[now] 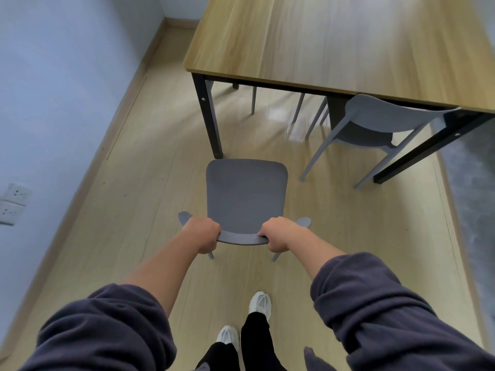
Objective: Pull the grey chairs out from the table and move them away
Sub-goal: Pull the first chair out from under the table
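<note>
A grey chair stands on the wooden floor in front of me, fully out from under the table, its seat's far edge close to the table's black corner leg. My left hand grips the left end of its curved backrest and my right hand grips the right end. A second grey chair is still tucked under the table's near edge at the right, only its backrest and rear legs sticking out. More grey chair legs show under the table farther back.
A pale blue wall with two sockets runs along the left. A grey rug lies at the right edge. My feet in white shoes stand just behind the held chair. Open floor lies left of the chair.
</note>
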Demonstrator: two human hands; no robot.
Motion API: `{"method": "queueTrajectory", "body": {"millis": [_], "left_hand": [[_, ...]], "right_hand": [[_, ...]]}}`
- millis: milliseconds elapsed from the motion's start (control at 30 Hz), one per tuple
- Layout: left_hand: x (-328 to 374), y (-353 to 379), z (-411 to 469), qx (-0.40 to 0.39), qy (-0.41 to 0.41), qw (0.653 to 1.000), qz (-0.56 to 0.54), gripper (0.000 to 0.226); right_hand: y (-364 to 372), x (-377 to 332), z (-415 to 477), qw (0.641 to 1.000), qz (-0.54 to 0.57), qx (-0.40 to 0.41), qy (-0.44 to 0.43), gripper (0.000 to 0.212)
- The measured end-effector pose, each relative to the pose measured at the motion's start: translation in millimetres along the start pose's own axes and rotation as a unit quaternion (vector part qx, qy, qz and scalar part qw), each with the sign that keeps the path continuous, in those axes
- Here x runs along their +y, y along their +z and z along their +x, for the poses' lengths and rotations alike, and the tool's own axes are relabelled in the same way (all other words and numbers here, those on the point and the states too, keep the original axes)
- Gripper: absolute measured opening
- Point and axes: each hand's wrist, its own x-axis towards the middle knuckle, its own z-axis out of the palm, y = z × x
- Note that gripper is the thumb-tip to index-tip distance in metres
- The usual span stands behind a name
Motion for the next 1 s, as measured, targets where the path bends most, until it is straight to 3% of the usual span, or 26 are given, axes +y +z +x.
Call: {"method": "queueTrajectory", "body": {"millis": [167,300,500,1000], "left_hand": [[6,25,-24,0.001,0.015,1.000,0.008,0.024],[5,48,-46,0.009,0.027,0.999,0.026,0.024],[8,86,-84,0.008,0.039,0.999,0.035,0.029],[29,133,-126,0.027,0.024,0.999,0.006,0.028]], "right_hand": [[21,-32,-17,1.000,0.012,0.003,0.019,0.013],[43,-63,-26,0.999,0.018,0.004,0.031,0.027],[74,-109,-39,0.999,0.025,-0.005,0.036,0.011],[122,-149,-67,0.996,0.062,0.009,0.062,0.012]]}}
